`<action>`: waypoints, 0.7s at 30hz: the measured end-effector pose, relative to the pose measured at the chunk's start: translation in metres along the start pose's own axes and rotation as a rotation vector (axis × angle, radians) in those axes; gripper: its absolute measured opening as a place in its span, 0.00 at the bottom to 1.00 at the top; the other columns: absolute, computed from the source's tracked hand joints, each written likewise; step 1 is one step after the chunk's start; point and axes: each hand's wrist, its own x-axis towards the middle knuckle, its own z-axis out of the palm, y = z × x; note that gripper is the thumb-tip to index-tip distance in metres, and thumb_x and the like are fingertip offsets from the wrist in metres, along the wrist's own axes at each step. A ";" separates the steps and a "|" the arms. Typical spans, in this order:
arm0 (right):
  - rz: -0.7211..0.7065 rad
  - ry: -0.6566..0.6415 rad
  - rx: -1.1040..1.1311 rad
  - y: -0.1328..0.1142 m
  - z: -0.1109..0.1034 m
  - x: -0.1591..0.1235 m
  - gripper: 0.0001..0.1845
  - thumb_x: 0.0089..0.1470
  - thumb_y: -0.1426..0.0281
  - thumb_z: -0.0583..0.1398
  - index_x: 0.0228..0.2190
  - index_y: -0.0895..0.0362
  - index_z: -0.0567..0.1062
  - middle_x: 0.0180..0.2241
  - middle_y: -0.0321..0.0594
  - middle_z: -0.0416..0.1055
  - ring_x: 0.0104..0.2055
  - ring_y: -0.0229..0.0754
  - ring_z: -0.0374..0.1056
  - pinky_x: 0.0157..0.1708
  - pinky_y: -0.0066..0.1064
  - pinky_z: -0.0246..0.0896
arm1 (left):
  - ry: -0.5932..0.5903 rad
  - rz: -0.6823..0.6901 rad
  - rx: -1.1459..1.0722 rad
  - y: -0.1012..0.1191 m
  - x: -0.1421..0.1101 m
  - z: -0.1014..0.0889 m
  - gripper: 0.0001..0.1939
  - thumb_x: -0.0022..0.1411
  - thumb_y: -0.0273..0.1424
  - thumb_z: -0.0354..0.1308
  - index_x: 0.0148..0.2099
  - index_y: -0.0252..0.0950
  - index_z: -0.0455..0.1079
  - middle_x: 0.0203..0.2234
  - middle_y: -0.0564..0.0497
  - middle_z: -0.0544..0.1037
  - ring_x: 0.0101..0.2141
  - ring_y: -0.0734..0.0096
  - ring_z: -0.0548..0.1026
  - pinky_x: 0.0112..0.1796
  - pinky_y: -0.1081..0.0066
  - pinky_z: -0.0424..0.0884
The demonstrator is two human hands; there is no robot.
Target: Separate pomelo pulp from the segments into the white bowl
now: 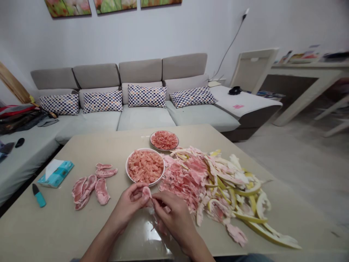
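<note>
Between the fingers of my left hand [132, 200] is a pink pomelo segment [146, 193], held just in front of the white bowl [127, 171]. My right hand [173, 209] pinches the membrane at the segment's right side. Peeled pomelo flesh [145, 165] fills the bowl. Behind it stands a dark-rimmed plate [177, 142] piled with more flesh. Several pomelo segments [102, 191] with their membranes on lie to the left. A large heap of pink membranes [188, 174] and yellow-green rind [253, 218] spreads to the right of my hands.
A blue tissue pack [58, 174] and a knife with a teal part [40, 198] lie on the table's left side. Beyond the table [89, 145] runs a grey sofa [147, 118] with checkered cushions. A white chair [252, 71] stands at the back right.
</note>
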 end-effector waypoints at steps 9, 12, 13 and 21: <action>-0.139 -0.034 -0.221 0.001 0.001 0.001 0.10 0.58 0.74 0.55 0.28 0.57 0.75 0.24 0.39 0.72 0.26 0.40 0.66 0.27 0.29 0.54 | -0.002 -0.016 0.039 0.004 0.000 0.004 0.16 0.53 0.33 0.68 0.41 0.35 0.68 0.31 0.53 0.72 0.32 0.76 0.70 0.33 0.77 0.68; -0.056 -0.060 -0.142 -0.001 0.000 0.001 0.08 0.55 0.74 0.56 0.26 0.57 0.73 0.22 0.37 0.70 0.25 0.39 0.65 0.27 0.28 0.52 | -0.073 -0.003 0.025 0.006 -0.002 0.004 0.14 0.53 0.32 0.68 0.40 0.35 0.68 0.28 0.55 0.70 0.30 0.78 0.68 0.30 0.79 0.65; -0.009 -0.076 -0.095 -0.001 0.000 0.001 0.08 0.54 0.74 0.56 0.25 0.57 0.73 0.22 0.36 0.70 0.25 0.38 0.64 0.27 0.28 0.53 | -0.101 0.000 0.019 0.006 -0.003 0.003 0.14 0.53 0.32 0.68 0.39 0.35 0.68 0.28 0.55 0.70 0.29 0.78 0.68 0.30 0.78 0.64; 0.318 -0.130 0.230 -0.005 -0.001 0.003 0.09 0.54 0.72 0.56 0.25 0.58 0.74 0.21 0.35 0.70 0.23 0.36 0.64 0.24 0.25 0.56 | -0.154 -0.038 -0.028 0.005 -0.003 0.001 0.15 0.52 0.34 0.68 0.39 0.34 0.69 0.27 0.54 0.71 0.26 0.78 0.68 0.27 0.77 0.63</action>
